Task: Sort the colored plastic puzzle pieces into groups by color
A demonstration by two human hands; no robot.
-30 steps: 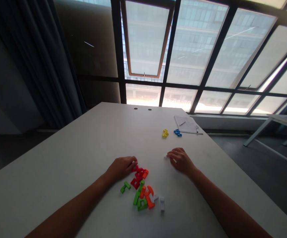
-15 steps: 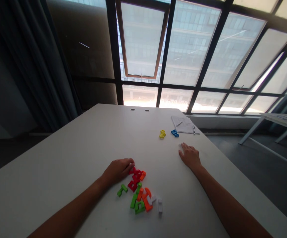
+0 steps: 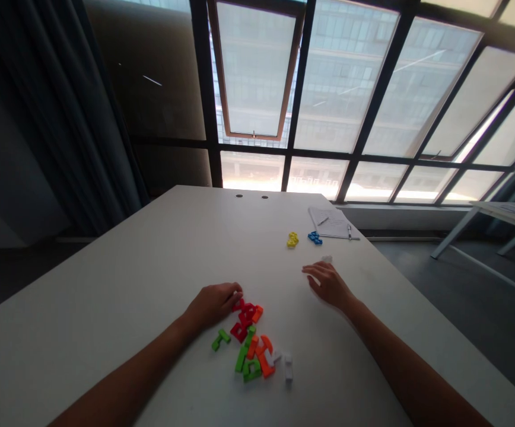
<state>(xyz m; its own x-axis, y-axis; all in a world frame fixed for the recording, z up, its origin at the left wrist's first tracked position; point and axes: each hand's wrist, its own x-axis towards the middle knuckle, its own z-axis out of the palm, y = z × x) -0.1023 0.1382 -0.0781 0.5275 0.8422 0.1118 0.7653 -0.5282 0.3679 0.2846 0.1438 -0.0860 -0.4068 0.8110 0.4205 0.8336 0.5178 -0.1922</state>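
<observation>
My left hand [image 3: 215,303] rests on the table with its fingers curled together, right at the top edge of the red blocks [image 3: 247,313]. Whatever its fingertips may hold is hidden. Below lie green blocks [image 3: 242,357], orange blocks [image 3: 266,363] and a white block [image 3: 288,367], with one green piece [image 3: 221,338] apart on the left. My right hand [image 3: 330,286] has its fingers stretched out and apart, holding nothing. Just beyond its knuckles is a small heap of white pieces [image 3: 327,259].
Farther back on the white table [image 3: 186,237] are yellow blocks [image 3: 292,239] and blue blocks [image 3: 315,238]. Behind them lie paper sheets [image 3: 333,223] with pens on top. A second table [image 3: 506,216] stands at the right, windows run along the back, and a dark curtain [image 3: 62,118] hangs left.
My right hand has moved left and slightly toward me, away from the white pieces, which now show more fully. The left hand and the blocks beside it stay put.
</observation>
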